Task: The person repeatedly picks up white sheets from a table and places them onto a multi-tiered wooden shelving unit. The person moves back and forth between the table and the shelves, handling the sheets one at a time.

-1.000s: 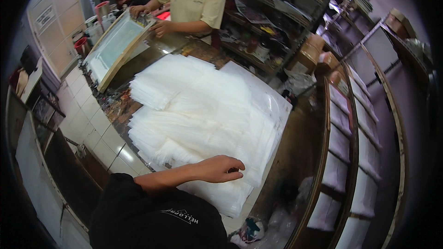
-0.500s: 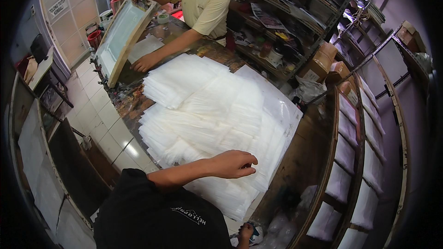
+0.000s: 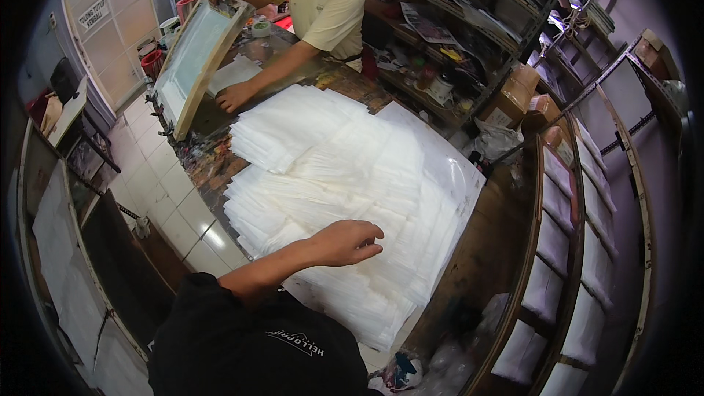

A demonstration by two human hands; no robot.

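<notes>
My left hand (image 3: 347, 242) hovers over or rests lightly on a wide, overlapping spread of thin white translucent sheets (image 3: 323, 143); contact is hard to judge. Its fingers are loosely bent, with a gap between thumb and fingers and nothing visible in them. The sheets fan out in layered rows across the table (image 3: 209, 169). My right hand is out of sight. Across the table, a co-worker tilts up a wooden-framed screen (image 3: 198, 66) with one hand. The co-worker's other hand (image 3: 236, 97) is low, beside a pale sheet (image 3: 236, 73) on the table.
To the right stand wooden racks (image 3: 546, 279) lined with white sheets. Behind the co-worker are metal shelves (image 3: 447, 7) full of supplies, with cardboard boxes (image 3: 510, 95) beside them. Plastic bags (image 3: 451, 363) lie low at the right. Another person sits at the back.
My left hand has moved left and slightly up over the sheets. My right hand, earlier at the lower edge, has left the view. The co-worker's lower hand has shifted slightly.
</notes>
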